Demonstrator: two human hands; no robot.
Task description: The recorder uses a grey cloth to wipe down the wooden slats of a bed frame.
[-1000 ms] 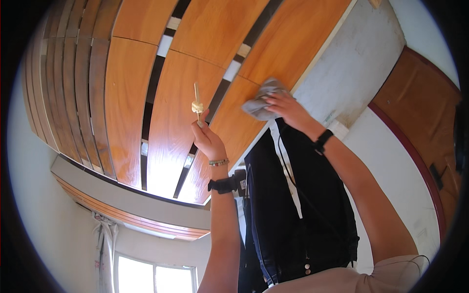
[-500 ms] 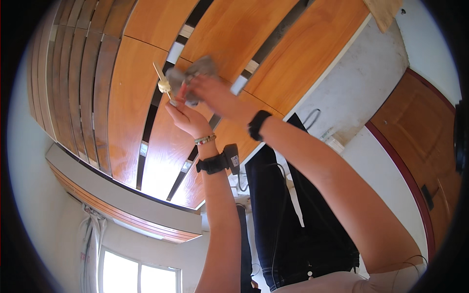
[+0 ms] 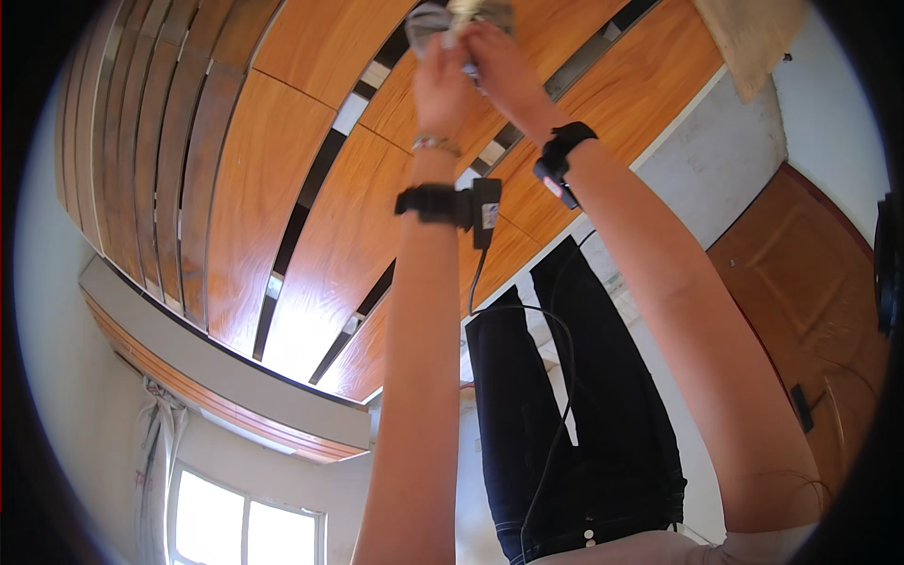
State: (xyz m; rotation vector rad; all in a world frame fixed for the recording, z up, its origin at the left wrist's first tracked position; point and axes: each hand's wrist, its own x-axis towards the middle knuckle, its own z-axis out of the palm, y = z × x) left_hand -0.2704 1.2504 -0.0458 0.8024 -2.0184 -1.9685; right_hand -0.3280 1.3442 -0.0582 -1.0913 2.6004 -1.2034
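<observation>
Near the top edge my two hands are close together over the slatted wooden bed boards (image 3: 320, 188), blurred by motion. My left hand (image 3: 441, 94) is closed on a thin cream-coloured stick with a lump on it (image 3: 465, 9); only its blurred pale upper part shows. Beside it my right hand (image 3: 507, 71) is closed on a soft grey cloth-like thing (image 3: 428, 21), which spreads out on both sides of the cream piece. The fingertips overlap, so the exact grip is hidden. A beaded bracelet (image 3: 436, 144) circles my left wrist.
Black straps with small devices (image 3: 485, 212) sit on both wrists, and a cable (image 3: 567, 377) hangs down over my dark trousers (image 3: 527, 424). Dark gaps part the boards. A brown door (image 3: 800, 292) stands at right, a bright window (image 3: 245, 518) at lower left.
Both hands have moved up and to the right, away from me, taking the cream stick and grey cloth along. My hands have come closer together.
</observation>
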